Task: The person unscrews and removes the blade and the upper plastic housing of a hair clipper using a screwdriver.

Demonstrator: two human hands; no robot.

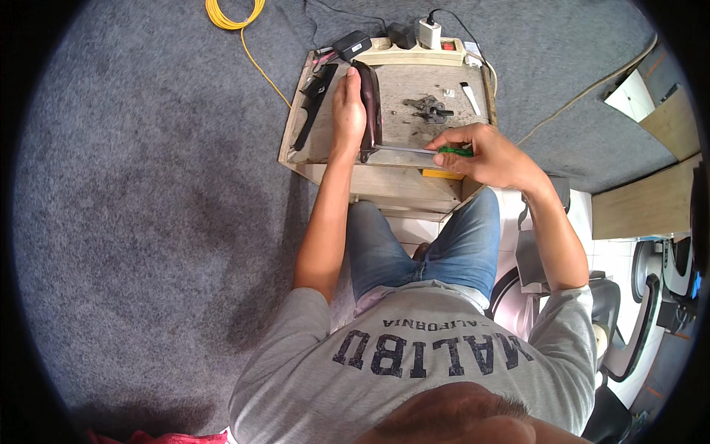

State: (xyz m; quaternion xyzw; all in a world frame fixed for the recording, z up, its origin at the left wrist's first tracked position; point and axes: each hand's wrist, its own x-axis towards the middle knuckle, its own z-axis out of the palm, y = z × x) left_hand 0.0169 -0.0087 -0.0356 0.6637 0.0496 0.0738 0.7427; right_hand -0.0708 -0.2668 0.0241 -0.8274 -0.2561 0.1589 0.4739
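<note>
My left hand (350, 111) is closed on a dark maroon hair clipper (370, 103), keeping it on edge on a small wooden table. In my right hand (484, 155) is a screwdriver (407, 149) with a green handle and a thin metal shaft. The shaft points left, and its tip is at the near end of the clipper; whether it sits in a screw is too small to tell. Left of my left hand lies a black comb (316, 103). Several small dark metal parts (431, 109) lie beyond my right hand, with a white-handled brush (470, 98) to their right.
A power strip (407, 55) with a white plug adapter (430, 33) and black adapters (352, 46) runs along the far edge of the table (407, 78). A yellow cable (255, 63) lies at the far left. Something yellow (442, 174) shows in the shelf below.
</note>
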